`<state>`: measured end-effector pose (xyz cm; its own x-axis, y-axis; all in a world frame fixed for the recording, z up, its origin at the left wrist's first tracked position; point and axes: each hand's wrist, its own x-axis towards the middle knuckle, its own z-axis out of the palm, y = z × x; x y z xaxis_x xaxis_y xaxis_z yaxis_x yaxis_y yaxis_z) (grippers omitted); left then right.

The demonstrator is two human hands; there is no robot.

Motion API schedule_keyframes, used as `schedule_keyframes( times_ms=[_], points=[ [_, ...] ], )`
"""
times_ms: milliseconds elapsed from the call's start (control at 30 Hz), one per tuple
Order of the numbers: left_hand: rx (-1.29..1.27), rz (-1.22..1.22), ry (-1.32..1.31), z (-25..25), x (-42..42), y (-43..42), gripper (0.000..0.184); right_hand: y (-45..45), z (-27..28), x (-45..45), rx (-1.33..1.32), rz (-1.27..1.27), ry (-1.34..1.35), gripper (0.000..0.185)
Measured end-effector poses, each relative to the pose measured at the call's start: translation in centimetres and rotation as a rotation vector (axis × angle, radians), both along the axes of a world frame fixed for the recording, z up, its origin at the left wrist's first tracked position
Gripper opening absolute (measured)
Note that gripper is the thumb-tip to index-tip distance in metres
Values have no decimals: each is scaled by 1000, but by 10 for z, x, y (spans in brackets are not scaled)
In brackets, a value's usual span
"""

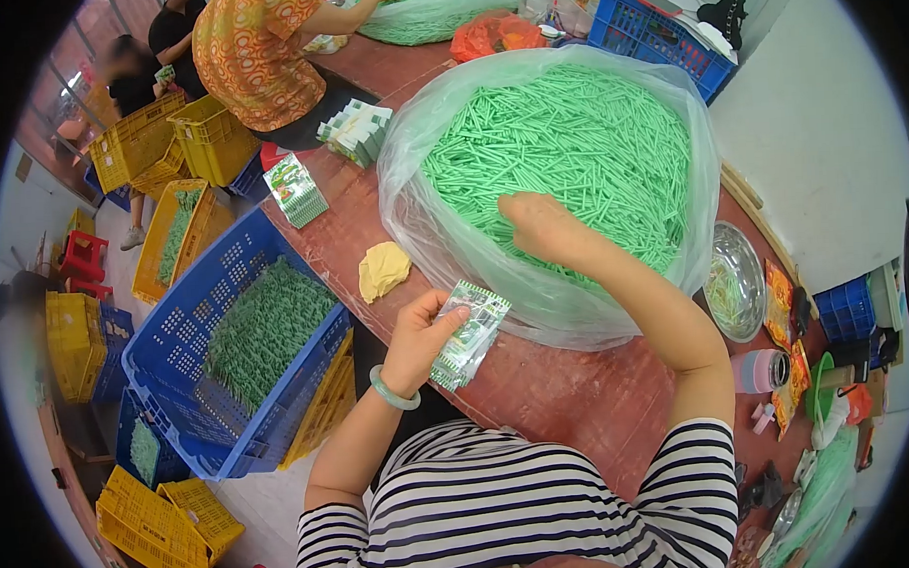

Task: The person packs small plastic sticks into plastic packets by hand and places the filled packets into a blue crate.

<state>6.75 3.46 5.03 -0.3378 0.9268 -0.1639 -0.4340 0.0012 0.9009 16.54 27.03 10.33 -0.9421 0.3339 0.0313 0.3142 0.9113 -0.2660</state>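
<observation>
My left hand (423, 337) is closed on a fanned bunch of small printed packets (473, 333), green and silver, held over the table's near edge. My right hand (543, 226) reaches into a large clear plastic bag (411, 185) heaped with thin green sticks (580, 139). Its fingers are pinched together at the left part of the heap; what they hold, if anything, I cannot make out. A crumpled yellow cloth (383, 270) lies on the table beyond my left hand. Farther off stand a stack of packets (295, 189) and another stack of packets (356, 130).
A blue crate (213, 262) of green packed pieces stands left of the red table (538, 386). At right are a metal bowl (733, 284) and a pink bottle (761, 370). A person in an orange patterned shirt (251, 56) works ahead, near yellow crates (209, 132).
</observation>
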Motion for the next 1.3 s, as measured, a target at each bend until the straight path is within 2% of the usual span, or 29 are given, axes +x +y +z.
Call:
schedule_keyframes(
  times_ms=[133,267,333,467,567,667,733,800,900,933,1033,1133,1233,1300],
  points=[
    [0,17,-108,6,0,0,11,15,17,11,-152,-43,18,22],
    [7,-46,-219,11,-2,2,15,35,23,38,-564,-197,145,19],
    [12,-77,-269,19,1,5,16,28,43,53,-726,-323,172,18],
    [70,-86,-250,26,3,18,14,32,38,72,-692,-342,320,11],
    [131,-48,-166,30,8,34,13,26,24,80,-302,-197,489,14],
    [179,-34,-108,40,17,52,12,16,15,80,-200,-84,378,16],
    [188,-38,-78,44,20,63,10,14,22,82,-246,-130,443,14],
    [162,-19,119,38,15,71,9,16,31,87,-297,-203,550,14],
    [161,19,419,37,10,74,12,19,59,102,-652,-418,586,14],
    [168,28,518,39,10,76,13,16,65,103,-708,-395,639,14],
    [202,-24,532,49,15,78,15,7,74,108,-848,-344,723,13],
    [200,-68,520,51,19,80,17,-8,81,101,-840,-211,776,13],
    [211,-65,441,48,22,84,18,-9,73,94,-663,-163,802,13],
    [200,-46,423,50,23,89,18,-7,75,95,-714,-148,694,13]
  ],
)
